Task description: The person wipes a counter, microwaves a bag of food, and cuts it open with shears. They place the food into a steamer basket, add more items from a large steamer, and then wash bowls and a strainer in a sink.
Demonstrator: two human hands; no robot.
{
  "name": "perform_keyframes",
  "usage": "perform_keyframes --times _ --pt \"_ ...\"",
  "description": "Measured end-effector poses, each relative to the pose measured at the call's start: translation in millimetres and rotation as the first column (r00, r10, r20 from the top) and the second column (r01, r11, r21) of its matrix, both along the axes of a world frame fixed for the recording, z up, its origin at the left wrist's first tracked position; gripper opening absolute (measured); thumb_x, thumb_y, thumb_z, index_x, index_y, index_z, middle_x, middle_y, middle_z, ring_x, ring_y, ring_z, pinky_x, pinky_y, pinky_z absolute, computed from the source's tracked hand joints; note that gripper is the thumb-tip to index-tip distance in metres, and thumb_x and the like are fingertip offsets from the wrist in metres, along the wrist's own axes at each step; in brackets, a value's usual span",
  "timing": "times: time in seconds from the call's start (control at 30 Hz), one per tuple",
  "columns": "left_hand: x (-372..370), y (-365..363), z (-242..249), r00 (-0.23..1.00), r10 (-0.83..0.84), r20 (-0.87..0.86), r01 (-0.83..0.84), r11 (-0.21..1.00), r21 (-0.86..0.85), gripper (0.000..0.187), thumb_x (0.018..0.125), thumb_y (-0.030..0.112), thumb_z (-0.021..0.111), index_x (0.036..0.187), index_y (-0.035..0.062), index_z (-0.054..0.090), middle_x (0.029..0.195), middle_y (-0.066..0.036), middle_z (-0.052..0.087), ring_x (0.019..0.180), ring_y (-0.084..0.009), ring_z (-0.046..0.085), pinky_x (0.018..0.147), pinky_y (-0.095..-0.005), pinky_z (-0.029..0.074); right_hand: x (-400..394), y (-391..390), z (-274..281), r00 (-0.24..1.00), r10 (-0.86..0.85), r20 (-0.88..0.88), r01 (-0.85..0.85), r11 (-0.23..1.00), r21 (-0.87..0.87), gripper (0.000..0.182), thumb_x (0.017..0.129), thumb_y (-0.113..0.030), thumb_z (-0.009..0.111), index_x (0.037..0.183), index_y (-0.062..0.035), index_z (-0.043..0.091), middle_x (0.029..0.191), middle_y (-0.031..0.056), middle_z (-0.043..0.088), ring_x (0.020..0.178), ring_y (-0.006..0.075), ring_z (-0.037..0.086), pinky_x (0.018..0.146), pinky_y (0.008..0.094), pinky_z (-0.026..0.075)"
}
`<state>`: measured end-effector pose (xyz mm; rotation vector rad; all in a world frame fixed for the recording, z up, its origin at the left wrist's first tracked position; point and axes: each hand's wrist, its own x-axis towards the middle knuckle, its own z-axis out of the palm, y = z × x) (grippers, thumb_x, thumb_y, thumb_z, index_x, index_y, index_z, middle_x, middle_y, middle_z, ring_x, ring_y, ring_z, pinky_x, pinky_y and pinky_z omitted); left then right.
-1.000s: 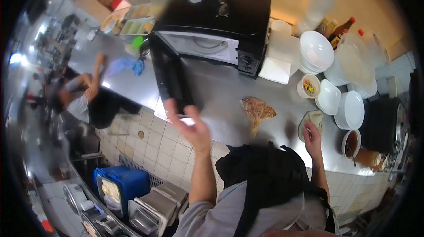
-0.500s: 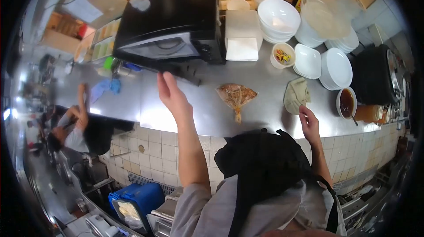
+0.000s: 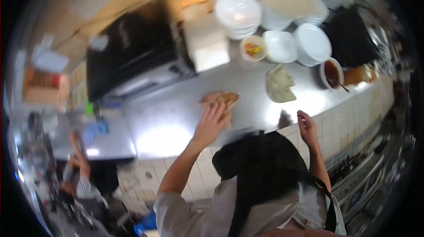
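A clear bag of reddish-brown food (image 3: 230, 98) lies on the steel counter (image 3: 176, 113). My left hand (image 3: 212, 120) rests over its left part, fingers spread and pointing away from me; whether they press on it is hard to tell. Near the counter's front edge hovers my right hand (image 3: 307, 126), fingers curled loosely, with nothing visible in it. Beyond that hand a crumpled pale green cloth (image 3: 280, 84) lies on the counter, apart from it. A black microwave (image 3: 132, 53) with its door closed stands at the back left.
White bowls (image 3: 238, 13), square dishes (image 3: 279, 47) and plates (image 3: 312, 43) are stacked at the back. Nearby are a cup of small packets (image 3: 253, 49), napkins (image 3: 211, 55) and a bowl of dark red sauce (image 3: 331, 72) with a spoon. A co-worker (image 3: 79, 170) is at the far left.
My left hand has left the microwave door, which was open and is now closed, and come over the bag. My right hand has moved away from the cloth. The view has turned and shifted.
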<state>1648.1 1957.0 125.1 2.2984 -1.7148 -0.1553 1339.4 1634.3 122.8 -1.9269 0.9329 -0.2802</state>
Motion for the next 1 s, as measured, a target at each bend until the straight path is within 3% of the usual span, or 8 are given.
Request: perform_keyframes --times 0.1,0.3,0.4,0.47,0.6,0.83,0.93,1.0 --pt "5 -15 -1 0.981 -0.19 0.038 0.192 0.98 -0.05 0.038 0.083 0.013 0.062 0.12 0.0133 0.068 0.145 -0.016 0.051 0.135 -0.0371 0.046 0.116 -0.0541 0.032 -21 21 24 0.998 -0.055 -0.036 0.052 0.997 -0.063 0.03 0.098 -0.008 0.062 0.128 -0.0036 0.063 0.116 0.015 0.07 0.095 0.0234 0.07 0.078 0.0335 0.058" --pt "34 -60 41 0.986 -0.167 0.004 0.166 0.978 -0.127 0.033 0.08 0.003 0.066 0.113 0.0094 0.072 0.13 -0.012 0.064 0.13 -0.0389 0.051 0.112 -0.0539 0.036 -87 27 26 0.967 -0.254 -0.026 0.247 0.957 -0.153 0.03 0.098 -0.015 0.06 0.125 -0.0026 0.063 0.113 0.0203 0.068 0.102 0.0332 0.068 0.086 0.039 0.056" --pt "12 -99 71 0.978 -0.18 -0.102 0.159 0.969 -0.19 0.034 0.081 -0.001 0.063 0.114 0.0073 0.071 0.121 -0.013 0.069 0.124 -0.0375 0.057 0.112 -0.0533 0.035 -133 29 7 0.922 -0.385 0.029 0.384 0.906 -0.179 0.029 0.098 -0.012 0.059 0.126 -0.0026 0.063 0.111 0.0164 0.07 0.098 0.027 0.07 0.084 0.036 0.058" --pt "-18 -130 96 0.92 -0.179 -0.349 0.084 0.959 -0.271 0.03 0.086 0.0 0.06 0.113 0.0046 0.071 0.109 -0.014 0.073 0.108 -0.0326 0.067 0.115 -0.0532 0.032 -162 27 -5 0.892 -0.451 0.029 0.449 0.877 -0.172 0.031 0.098 -0.014 0.059 0.126 -0.0014 0.062 0.112 0.0171 0.07 0.1 0.0269 0.07 0.086 0.0367 0.058" --pt "-110 -217 147 0.806 -0.238 -0.542 0.097 0.956 -0.275 0.022 0.093 0.001 0.058 0.11 -0.0011 0.071 0.084 -0.012 0.074 0.083 -0.0217 0.072 0.117 -0.0501 0.032 -229 12 -8 0.803 -0.59 0.081 0.595 0.802 -0.057 0.032 0.097 -0.014 0.059 0.126 0.0004 0.062 0.114 0.0177 0.071 0.102 0.0266 0.07 0.088 0.0368 0.056" --pt "-288 -363 178 0.628 -0.292 -0.721 0.145 0.955 -0.26 0.019 0.098 0.005 0.059 0.111 -0.003 0.07 0.09 -0.009 0.071 0.089 -0.0109 0.064 0.109 -0.0396 0.042 -386 -54 -19 0.748 -0.65 0.134 0.659 0.752 -0.033 0.032 0.096 -0.017 0.061 0.123 0.0005 0.064 0.112 0.0207 0.07 0.099 0.0308 0.071 0.085 0.0387 0.057" --pt "-350 -421 173 0.618 -0.292 -0.73 0.155 0.955 -0.251 0.021 0.102 0.01 0.059 0.111 -0.0045 0.07 0.101 -0.007 0.07 0.093 -0.0104 0.062 0.083 -0.0242 0.049 -465 -97 -26 0.663 -0.735 0.141 0.746 0.664 -0.046 0.033 0.096 -0.017 0.061 0.123 0.001 0.064 0.109 0.0198 0.071 0.096 0.0296 0.071 0.086 0.0376 0.056" --pt "-386 -452 171 0.597 -0.297 -0.745 0.171 0.955 -0.244 0.021 0.102 0.011 0.059 0.11 -0.0047 0.07 0.099 -0.006 0.07 0.092 -0.011 0.062 0.083 -0.0247 0.049 -508 -120 -32 0.572 -0.81 0.131 0.819 0.573 -0.033 0.033 0.096 -0.018 0.061 0.123 0.0012 0.064 0.108 0.0181 0.072 0.096 0.028 0.071 0.087 0.0369 0.056"
